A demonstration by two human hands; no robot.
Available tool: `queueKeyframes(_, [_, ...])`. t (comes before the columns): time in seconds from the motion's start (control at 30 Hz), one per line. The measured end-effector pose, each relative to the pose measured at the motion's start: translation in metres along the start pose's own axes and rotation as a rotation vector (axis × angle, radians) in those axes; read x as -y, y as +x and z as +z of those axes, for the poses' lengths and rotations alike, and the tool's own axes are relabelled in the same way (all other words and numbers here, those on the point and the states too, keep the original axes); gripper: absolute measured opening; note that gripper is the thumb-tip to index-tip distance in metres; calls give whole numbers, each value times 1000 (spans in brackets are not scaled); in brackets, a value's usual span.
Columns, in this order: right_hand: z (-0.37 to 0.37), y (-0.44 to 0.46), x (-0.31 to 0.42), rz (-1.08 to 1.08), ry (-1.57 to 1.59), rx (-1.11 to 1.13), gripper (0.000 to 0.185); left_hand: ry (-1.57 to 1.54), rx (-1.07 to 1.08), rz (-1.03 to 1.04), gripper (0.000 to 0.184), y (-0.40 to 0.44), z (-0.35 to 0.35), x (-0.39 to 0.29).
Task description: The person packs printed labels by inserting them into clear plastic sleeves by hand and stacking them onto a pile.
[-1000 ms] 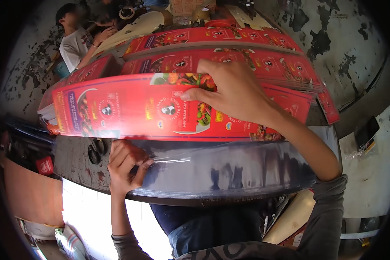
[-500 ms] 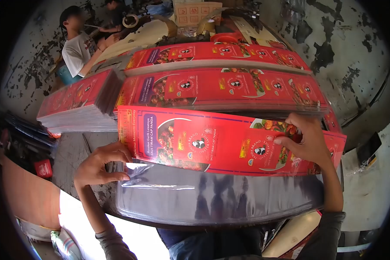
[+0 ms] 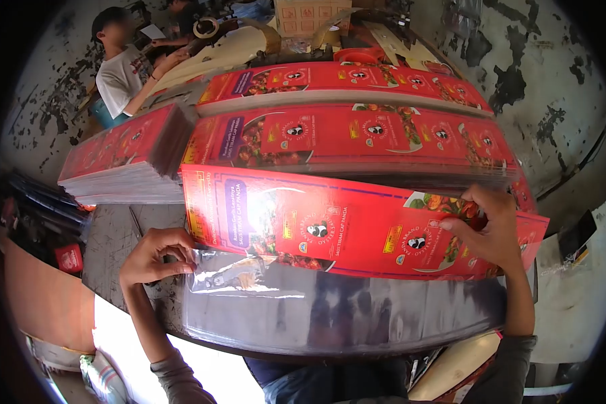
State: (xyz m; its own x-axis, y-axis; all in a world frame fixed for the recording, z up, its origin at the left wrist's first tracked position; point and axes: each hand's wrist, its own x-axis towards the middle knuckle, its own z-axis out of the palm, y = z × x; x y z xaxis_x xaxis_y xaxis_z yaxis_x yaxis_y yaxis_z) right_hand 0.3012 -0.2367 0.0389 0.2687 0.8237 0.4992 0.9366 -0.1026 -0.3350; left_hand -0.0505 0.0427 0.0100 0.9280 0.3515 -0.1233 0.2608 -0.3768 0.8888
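Observation:
A long red printed sheet [image 3: 363, 236] with panda logos and food pictures lies slanted over the upper part of a stack of clear plastic sleeves [image 3: 357, 313]. My right hand [image 3: 491, 229] grips the sheet near its right end, thumb on the printed face, other fingers at its upper edge. At the left end, my left hand [image 3: 158, 256] pinches the corner of the top clear sleeve with thumb and fingertips. The plastic there is lifted and wrinkled, with bright glare. Whether the sheet's lower edge sits inside the sleeve, I cannot tell.
Behind the sheet stand stacks of similar red sheets [image 3: 330, 135], with another stack [image 3: 124, 145] at the left. A thin dark tool [image 3: 135, 221] lies on the worn table [image 3: 111, 236]. A person in a white shirt [image 3: 121, 84] works at the far left, another person beyond.
My left thumb and fingertips have closed together on the sleeve's corner, and the plastic has risen and wrinkled. The red sheet and my right hand have shifted slightly right and down.

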Motion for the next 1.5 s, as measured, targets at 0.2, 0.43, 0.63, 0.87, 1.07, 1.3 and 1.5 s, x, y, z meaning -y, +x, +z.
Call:
queueKeyframes(0.2, [3, 3, -9, -87, -9, -26, 36, -128, -18, -120, 22, -3, -1, 3])
queueKeyframes(0.43, [3, 4, -8, -42, -38, 80, 34, -176, -14, -76, 40, 2, 1, 2])
queueKeyframes(0.63, [10, 6, -11, -108, -18, 36, 31, -264, -1, -82, 45, 4, -1, 6])
queueKeyframes(0.87, [10, 7, -13, -120, -48, 48, 28, -268, -14, -104, 44, 5, 2, 4])
queueKeyframes(1.07, [11, 7, -9, -107, -61, 66, 28, -251, -8, -109, 44, 4, -1, 8])
queueKeyframes(1.3, [7, 7, -9, -112, -61, 86, 29, -299, -10, -136, 47, 5, -1, 10])
queueKeyframes(1.5, [8, 8, -9, -110, -19, 103, 28, -293, -13, -159, 47, 5, -2, 11])
